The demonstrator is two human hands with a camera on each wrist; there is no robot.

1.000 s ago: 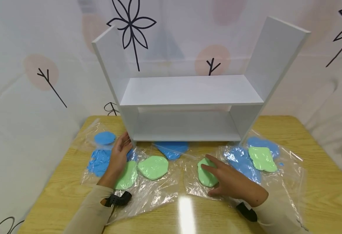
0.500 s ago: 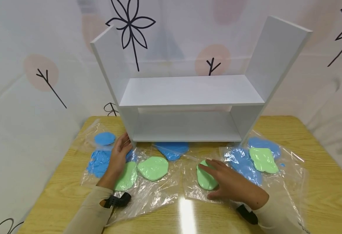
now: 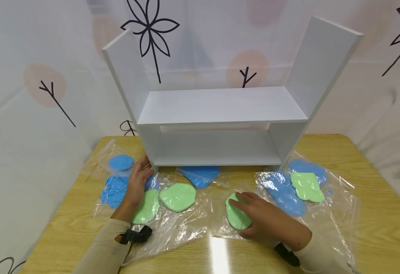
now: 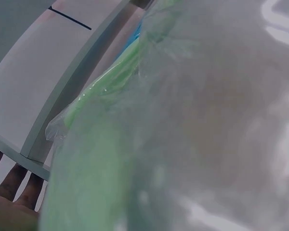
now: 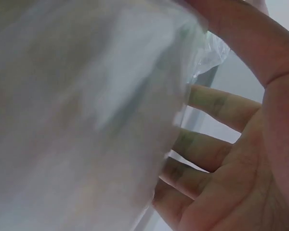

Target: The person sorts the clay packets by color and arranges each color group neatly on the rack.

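My right hand (image 3: 265,217) rests on a clear plastic bag (image 3: 220,228) with a flattened green lump (image 3: 235,217), like slime or soft clay. Its fingers lie spread over the lump, thumb at the near side. Up close in the right wrist view, extended fingers (image 5: 207,103) reach behind the plastic's edge. At the left end of the white shelf unit (image 3: 220,106), my left hand (image 3: 136,186) touches the side panel's foot with extended fingers. The left wrist view shows these fingers (image 4: 29,192) at the panel edge, green-filled plastic (image 4: 101,159) blurring the rest.
Another green lump (image 3: 177,197) and a partly covered one (image 3: 146,207) lie in plastic left of centre. Blue lumps (image 3: 114,190) sit at the left, a blue piece (image 3: 200,176) under the shelf's front edge. At the right, a green square (image 3: 307,186) overlaps blue patches (image 3: 285,194).
My right hand and the bag with the green lump have slid toward the table's front edge and slightly left. The left hand stays at the shelf's side panel.
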